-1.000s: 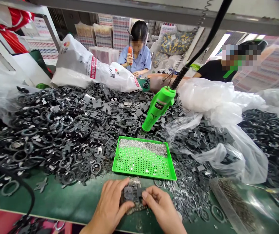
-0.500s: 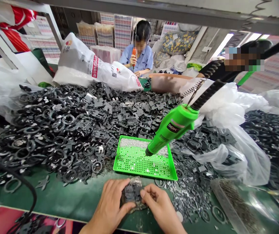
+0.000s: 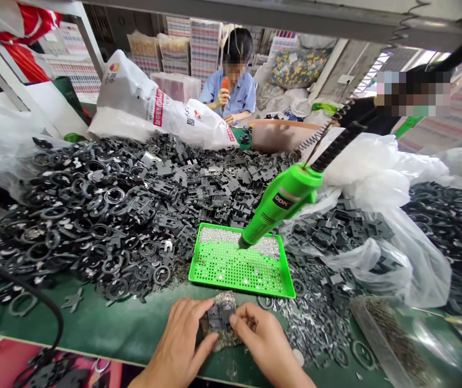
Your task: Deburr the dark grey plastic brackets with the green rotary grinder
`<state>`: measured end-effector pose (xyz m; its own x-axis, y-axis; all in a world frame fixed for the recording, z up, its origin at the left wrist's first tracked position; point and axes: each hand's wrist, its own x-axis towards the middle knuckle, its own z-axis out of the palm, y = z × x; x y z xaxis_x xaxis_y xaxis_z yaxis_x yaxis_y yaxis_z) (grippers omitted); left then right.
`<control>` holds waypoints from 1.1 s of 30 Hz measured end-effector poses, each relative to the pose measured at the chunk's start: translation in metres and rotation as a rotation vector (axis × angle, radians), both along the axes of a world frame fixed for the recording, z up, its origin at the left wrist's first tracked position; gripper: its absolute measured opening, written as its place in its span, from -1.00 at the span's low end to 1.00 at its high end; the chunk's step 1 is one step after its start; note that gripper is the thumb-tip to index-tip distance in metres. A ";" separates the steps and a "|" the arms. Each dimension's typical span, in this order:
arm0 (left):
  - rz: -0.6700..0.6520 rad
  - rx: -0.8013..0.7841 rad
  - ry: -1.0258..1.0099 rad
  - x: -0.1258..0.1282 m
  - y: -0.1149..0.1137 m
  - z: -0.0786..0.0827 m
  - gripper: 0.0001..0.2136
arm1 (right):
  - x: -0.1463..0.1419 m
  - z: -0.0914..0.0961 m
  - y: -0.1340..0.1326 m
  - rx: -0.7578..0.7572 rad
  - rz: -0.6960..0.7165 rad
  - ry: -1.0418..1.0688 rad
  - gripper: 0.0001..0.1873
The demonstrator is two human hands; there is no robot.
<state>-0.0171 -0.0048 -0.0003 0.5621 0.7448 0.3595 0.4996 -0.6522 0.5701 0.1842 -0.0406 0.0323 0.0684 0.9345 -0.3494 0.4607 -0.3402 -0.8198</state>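
Grey plastic part (image 3: 219, 318) (green tray (image 3: 234, 285) beyond)

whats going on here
A person's left hand and right hand hold a dark grey plastic part crusted with tiny silvery pieces. A green DDK power tool hangs above a green perforated tray of silvery bits, amid dark plastic heaps. A co-worker opposite holds an orange-handled tool.
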 end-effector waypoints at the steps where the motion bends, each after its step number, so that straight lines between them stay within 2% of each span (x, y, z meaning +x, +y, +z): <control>1: -0.001 -0.005 -0.004 0.000 0.000 0.000 -0.58 | 0.000 0.000 0.000 0.004 0.004 -0.004 -0.69; 9: 0.002 -0.045 -0.009 0.000 0.000 -0.001 -0.59 | 0.004 0.001 0.002 -0.007 0.009 -0.027 -0.71; 16: -0.006 -0.035 -0.049 0.001 0.000 0.005 -0.67 | 0.004 0.007 0.006 -0.022 0.052 -0.064 -0.72; 25: -0.064 -0.050 0.001 0.001 0.001 0.008 -0.72 | -0.002 0.018 0.018 -0.043 0.152 -0.226 -0.75; 31: -0.070 0.002 0.070 0.001 0.002 0.008 -0.77 | 0.003 0.012 0.021 -0.045 0.192 -0.115 -0.73; 33: -0.083 0.037 0.107 0.001 0.002 0.007 -0.75 | 0.003 0.014 0.021 -0.042 0.209 -0.139 -0.74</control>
<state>-0.0160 -0.0026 0.0071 0.6577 0.6818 0.3203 0.4999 -0.7131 0.4915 0.1874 -0.0195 0.0461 -0.0744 0.9184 -0.3887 0.6318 -0.2581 -0.7309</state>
